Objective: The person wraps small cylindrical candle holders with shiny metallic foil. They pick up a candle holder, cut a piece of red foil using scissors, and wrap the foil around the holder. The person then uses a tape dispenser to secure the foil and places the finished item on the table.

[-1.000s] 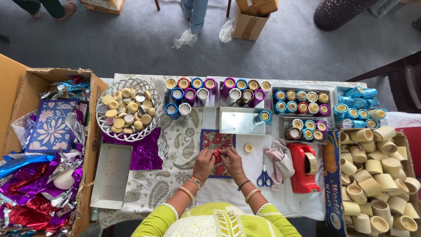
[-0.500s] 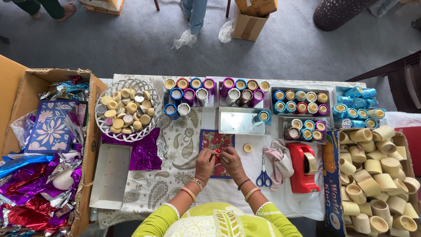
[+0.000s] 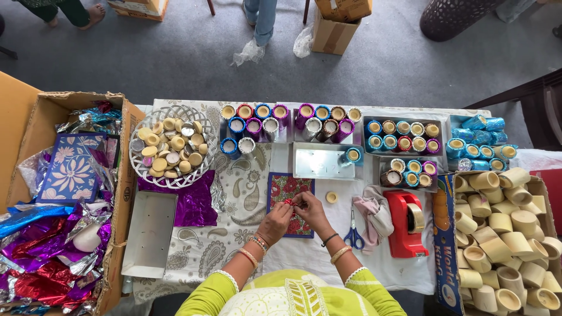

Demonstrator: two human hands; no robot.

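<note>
My left hand (image 3: 275,221) and right hand (image 3: 310,210) pinch a small red foil piece (image 3: 288,202) above the patterned mat (image 3: 290,190). Many wrapped cups (image 3: 328,120) fill trays; a box of plain cups (image 3: 503,234) waits unwrapped.

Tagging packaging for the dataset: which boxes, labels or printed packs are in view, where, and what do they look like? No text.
Left box: open brown carton at the table's left, full of foil scraps; small dark print on its flap.
Right box: open carton at right, holding cream cups; blue flap with yellow and red lettering.
Floor box: brown carton, top centre, taped.
Corner box: brown carton, top left, cut off by the frame.
No screens or signs.
</note>
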